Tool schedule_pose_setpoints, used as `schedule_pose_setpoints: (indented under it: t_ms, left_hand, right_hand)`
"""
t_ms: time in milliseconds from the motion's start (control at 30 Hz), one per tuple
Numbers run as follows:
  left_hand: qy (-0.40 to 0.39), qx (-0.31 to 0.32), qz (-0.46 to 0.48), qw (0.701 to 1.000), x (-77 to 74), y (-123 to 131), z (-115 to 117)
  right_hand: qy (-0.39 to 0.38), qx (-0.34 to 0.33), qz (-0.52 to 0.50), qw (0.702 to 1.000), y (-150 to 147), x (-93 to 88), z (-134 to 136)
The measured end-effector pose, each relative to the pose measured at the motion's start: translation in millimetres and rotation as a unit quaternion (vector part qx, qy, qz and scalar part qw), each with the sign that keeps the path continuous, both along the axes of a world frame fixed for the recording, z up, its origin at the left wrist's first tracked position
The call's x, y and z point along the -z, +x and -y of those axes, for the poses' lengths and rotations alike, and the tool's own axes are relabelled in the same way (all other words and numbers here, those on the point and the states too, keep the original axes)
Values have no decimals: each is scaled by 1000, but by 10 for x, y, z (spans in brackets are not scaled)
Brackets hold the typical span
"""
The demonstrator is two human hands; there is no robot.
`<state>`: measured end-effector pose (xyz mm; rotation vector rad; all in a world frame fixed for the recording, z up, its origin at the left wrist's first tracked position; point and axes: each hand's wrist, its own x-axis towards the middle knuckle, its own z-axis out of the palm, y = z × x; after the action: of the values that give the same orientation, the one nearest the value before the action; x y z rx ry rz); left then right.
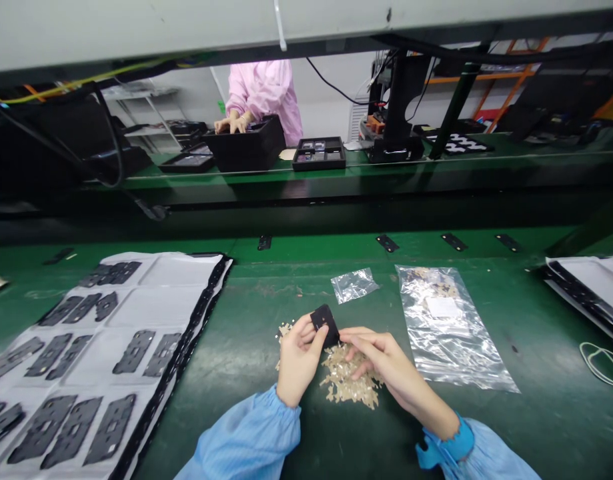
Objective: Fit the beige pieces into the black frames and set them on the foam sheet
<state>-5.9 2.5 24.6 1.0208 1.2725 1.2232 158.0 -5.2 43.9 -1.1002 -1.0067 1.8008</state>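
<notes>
My left hand (300, 355) and my right hand (373, 357) both pinch a small flat black part (325, 323) held just above the green bench. Under and between the hands lies a heap of tiny beige pieces (349, 380). My left thumb presses on the part's lower edge, and my right fingertips touch its right side. Both arms wear light blue sleeves.
A white sheet (176, 273) with several flat black parts lies at the left. A small clear bag (355, 284) and a larger clear bag (449, 327) holding beige pieces lie ahead. More white sheets (589, 283) sit far right. Across the line, a person in pink (263, 93) handles a black tray (246, 143).
</notes>
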Motion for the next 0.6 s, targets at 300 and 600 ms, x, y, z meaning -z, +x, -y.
schedule_pose_setpoints:
  t_ms: [300,600]
  left_hand:
    - [-13,-1,10,1000,-33,2,1]
    - [-35,22,25,999,-85,-1,6]
  right_hand:
    - [-31,16,-38,999,17,-67,-10]
    - [-38,13,-36,999,48,5,-44]
